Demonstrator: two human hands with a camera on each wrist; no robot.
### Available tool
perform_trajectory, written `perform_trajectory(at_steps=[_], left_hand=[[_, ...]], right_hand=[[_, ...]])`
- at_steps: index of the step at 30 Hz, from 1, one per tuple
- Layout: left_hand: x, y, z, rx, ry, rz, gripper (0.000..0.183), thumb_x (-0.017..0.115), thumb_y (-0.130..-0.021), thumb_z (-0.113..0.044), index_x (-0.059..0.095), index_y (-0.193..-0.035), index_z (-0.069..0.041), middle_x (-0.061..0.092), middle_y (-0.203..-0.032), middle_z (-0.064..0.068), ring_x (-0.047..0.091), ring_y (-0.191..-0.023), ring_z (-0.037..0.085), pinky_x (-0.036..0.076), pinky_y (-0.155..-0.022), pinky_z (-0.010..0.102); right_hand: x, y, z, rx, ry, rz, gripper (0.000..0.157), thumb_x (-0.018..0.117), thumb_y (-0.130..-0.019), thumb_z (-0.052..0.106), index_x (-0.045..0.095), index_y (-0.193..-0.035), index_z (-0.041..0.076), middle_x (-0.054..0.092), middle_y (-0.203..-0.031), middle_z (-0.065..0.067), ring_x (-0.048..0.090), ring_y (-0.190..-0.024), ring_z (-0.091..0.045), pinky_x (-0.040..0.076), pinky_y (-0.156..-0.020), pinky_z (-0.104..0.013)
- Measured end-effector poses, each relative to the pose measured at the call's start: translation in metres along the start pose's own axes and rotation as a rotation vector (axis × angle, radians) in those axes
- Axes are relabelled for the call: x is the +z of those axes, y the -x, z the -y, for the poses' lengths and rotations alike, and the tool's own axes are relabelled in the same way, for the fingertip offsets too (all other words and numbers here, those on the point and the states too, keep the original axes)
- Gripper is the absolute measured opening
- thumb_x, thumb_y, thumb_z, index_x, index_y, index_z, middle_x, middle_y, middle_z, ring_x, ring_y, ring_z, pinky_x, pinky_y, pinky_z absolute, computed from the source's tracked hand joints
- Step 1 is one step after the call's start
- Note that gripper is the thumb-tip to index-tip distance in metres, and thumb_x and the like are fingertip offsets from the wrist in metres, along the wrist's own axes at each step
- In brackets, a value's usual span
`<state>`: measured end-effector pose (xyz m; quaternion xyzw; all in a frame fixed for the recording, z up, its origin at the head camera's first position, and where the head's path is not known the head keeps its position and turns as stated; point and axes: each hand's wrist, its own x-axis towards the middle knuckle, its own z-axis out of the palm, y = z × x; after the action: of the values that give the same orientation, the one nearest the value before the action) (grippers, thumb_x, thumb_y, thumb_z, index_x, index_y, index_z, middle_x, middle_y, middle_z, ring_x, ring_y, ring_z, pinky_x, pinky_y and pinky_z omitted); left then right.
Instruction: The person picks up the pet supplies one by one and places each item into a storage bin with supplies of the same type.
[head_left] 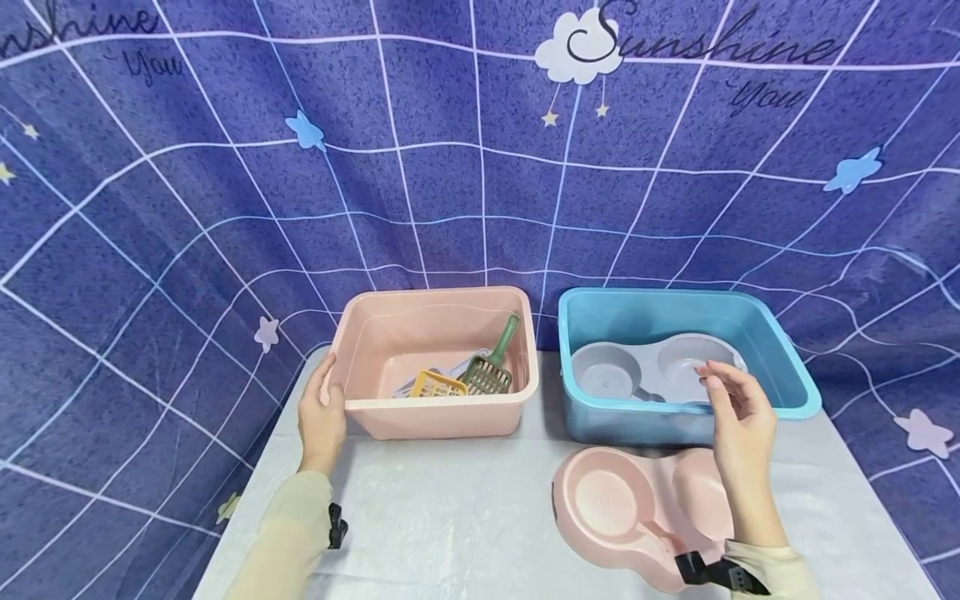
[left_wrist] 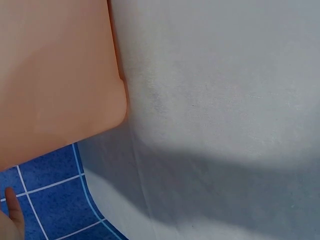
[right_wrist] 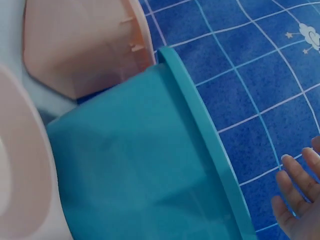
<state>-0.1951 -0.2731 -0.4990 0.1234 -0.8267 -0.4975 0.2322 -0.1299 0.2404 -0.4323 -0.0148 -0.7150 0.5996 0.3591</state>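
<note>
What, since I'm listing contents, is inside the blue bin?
A grey double bowl. The blue bin's front wall and the right hand cover part of it; anything beneath is hidden.
</note>
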Motion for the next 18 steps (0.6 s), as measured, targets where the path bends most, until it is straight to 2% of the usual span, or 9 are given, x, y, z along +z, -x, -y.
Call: perform_trajectory(at_steps=[6, 13, 18], left_hand=[[-0.001, 0.001, -0.001, -0.007, -0.001, 0.001, 0.046, 0.043, -0.102, -0.018, 0.050, -0.146, -0.028, 0.042, -0.154, -0.002, 0.034, -0.143, 0.025, 0.026, -0.116, 0.051], [-0.001, 0.000, 0.002, -0.014, 0.008, 0.010, 0.045, 0.043, -0.103, -0.021, 0.049, -0.147, -0.030, 0.040, -0.155, -0.005, 0.033, -0.144, 0.024, 0.025, -0.117, 0.050], [0.000, 0.001, 0.002, -0.012, 0.013, 0.006, 0.046, 0.044, -0.103, -0.019, 0.049, -0.147, -0.029, 0.041, -0.154, -0.004, 0.033, -0.144, 0.025, 0.025, -0.117, 0.050]], right_hand=[[-0.011, -0.002, -0.008, -0.022, 0.048, -0.012, 0.024, 0.057, -0.098, -0.001, 0.062, -0.118, -0.012, 0.070, -0.100, 0.013, 0.062, -0.097, -0.004, 0.044, -0.084, -0.015], [-0.026, -0.006, -0.010, 0.026, -0.053, -0.028, 0.023, 0.056, -0.098, -0.002, 0.062, -0.117, -0.013, 0.072, -0.102, 0.008, 0.062, -0.100, -0.008, 0.044, -0.090, -0.015], [-0.037, -0.010, -0.013, -0.003, 0.038, -0.038, 0.024, 0.057, -0.097, -0.002, 0.062, -0.118, -0.013, 0.070, -0.105, 0.012, 0.062, -0.097, -0.005, 0.045, -0.086, -0.014]])
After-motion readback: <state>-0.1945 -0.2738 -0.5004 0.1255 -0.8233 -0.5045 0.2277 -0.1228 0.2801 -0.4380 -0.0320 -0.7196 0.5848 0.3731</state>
